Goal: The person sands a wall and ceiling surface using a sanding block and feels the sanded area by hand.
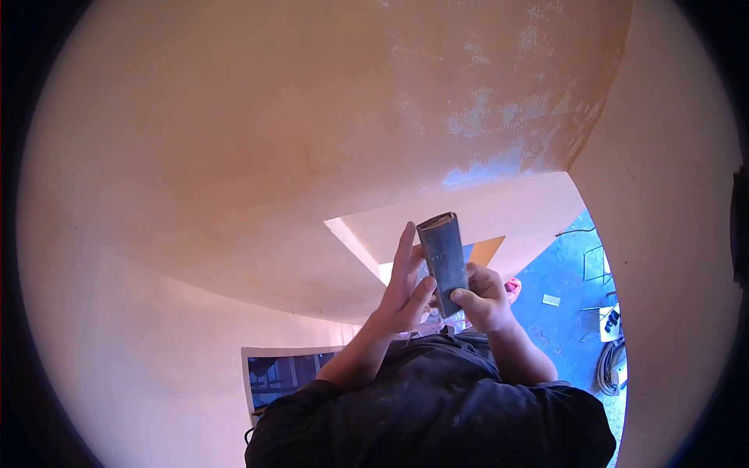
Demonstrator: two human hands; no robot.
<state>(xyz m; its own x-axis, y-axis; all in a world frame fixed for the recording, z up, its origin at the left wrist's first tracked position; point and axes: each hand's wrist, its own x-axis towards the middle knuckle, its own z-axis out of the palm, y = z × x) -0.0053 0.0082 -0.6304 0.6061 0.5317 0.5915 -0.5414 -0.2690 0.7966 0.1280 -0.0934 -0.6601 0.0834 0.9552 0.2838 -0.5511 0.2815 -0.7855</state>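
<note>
My right hand [485,300] is closed on the lower end of a sanding block [446,261], thumb across its face. The block looks wrapped in dark grey sandpaper, with faint print on its front and a folded, worn upper end. It is held nearly upright in front of my chest. My left hand [404,290] is at the block's left edge with fingers stretched out and thumb apart. Some of its fingers pass behind the block, so I cannot tell how firmly they touch it.
Above and ahead is a smooth plastered surface [234,140] with whitish patches [484,117]. A window [285,378] is at lower left. On the blue floor [538,335] at right are a pale rectangular piece [551,299], a white-topped stand [610,323] and coiled cable [607,366].
</note>
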